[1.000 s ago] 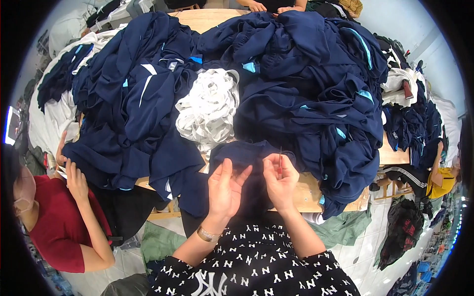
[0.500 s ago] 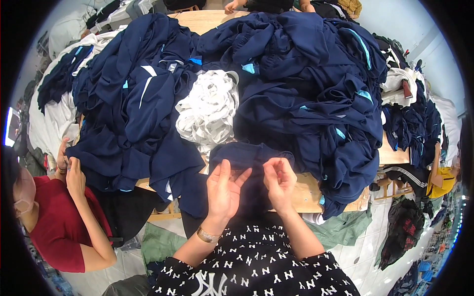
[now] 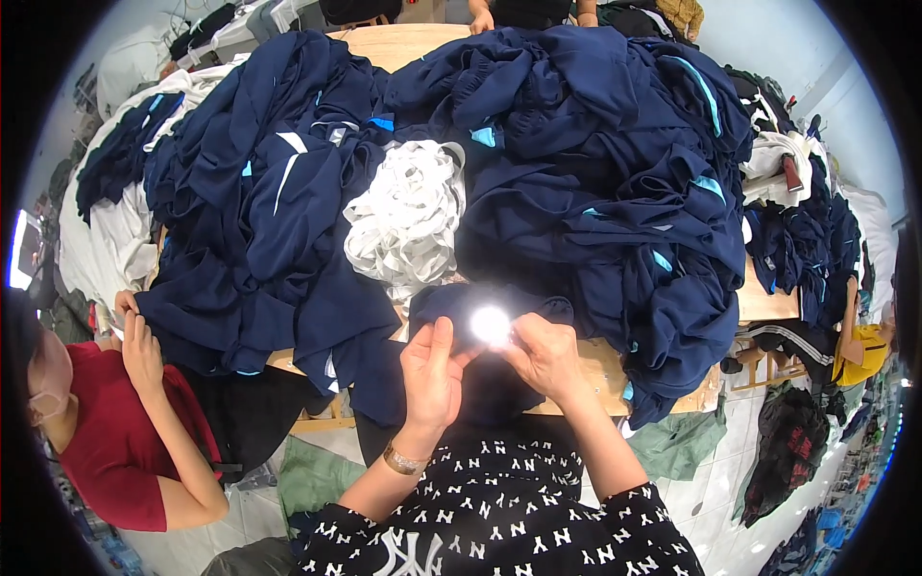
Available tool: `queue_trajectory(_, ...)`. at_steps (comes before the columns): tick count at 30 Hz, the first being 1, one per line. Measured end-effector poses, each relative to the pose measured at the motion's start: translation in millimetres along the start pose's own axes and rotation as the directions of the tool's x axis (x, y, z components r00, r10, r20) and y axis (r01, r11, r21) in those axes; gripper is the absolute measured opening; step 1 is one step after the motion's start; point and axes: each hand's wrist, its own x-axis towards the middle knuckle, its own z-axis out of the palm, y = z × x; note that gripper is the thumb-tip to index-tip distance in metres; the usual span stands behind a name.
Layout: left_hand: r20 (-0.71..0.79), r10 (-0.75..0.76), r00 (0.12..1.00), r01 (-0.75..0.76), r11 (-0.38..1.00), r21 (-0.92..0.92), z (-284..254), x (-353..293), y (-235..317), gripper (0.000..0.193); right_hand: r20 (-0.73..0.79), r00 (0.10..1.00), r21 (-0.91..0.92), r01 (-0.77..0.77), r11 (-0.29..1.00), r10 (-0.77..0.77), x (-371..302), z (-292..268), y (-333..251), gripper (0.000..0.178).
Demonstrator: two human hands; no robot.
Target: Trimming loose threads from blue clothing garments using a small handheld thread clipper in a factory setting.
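Observation:
In the lower middle, a dark navy garment (image 3: 437,302) lies at the table's near edge under both my hands. My left hand (image 3: 432,374) is over it, thumb raised and apart from its half-bent fingers, which point toward the right hand. My right hand (image 3: 547,355) is closed, thumb and fingers pressed together. A very bright glare (image 3: 491,324) sits between the two hands at the right fingertips. It hides what the right hand holds and the tips of the left fingers. Just beyond lies a heap of white flat tape (image 3: 408,211).
Large piles of navy garments with light blue parts lie left (image 3: 279,192) and right (image 3: 595,173) on the wooden table (image 3: 591,379). At left, a person in a red top (image 3: 115,451) handles the left pile. Another person's hands (image 3: 480,19) show at the far edge.
My right hand has turned and closed more, moving slightly inward and down. The bright glare has appeared at its fingertips. My left hand has hardly moved. The left person's hands have shifted on the cloth.

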Motion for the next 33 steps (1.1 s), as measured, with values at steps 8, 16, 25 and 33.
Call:
queue_trajectory(8, -0.057, -0.035, 0.998, 0.033, 0.999, -0.031, 7.7, -2.2, 3.9, 0.021, -0.121, 0.974, 0.217, -0.162, 0.963, 0.191, -1.2, -0.9, -5.8, 0.028)
queue_trajectory(16, 0.002, -0.076, 0.997, 0.076, 0.995, -0.068, 5.3, -6.2, -5.1, 0.018, -0.169, 0.984, 0.206, -0.023, 0.978, 0.059, -2.4, 22.2, -14.6, 0.027)
queue_trajectory(25, -0.077, -0.114, 0.99, 0.108, 0.99, -0.087, 10.4, -5.7, -4.1, 0.017, -0.121, 0.861, 0.653, -0.306, 0.692, 0.495, -15.1, 17.1, -20.9, 0.003)
queue_trajectory(33, -0.111, -0.114, 0.987, 0.111, 0.993, -0.034, 8.6, -4.3, 1.4, 0.016, -0.05, 0.976, 0.16, -0.201, 0.966, 0.211, -10.9, -5.8, -9.2, 0.026)
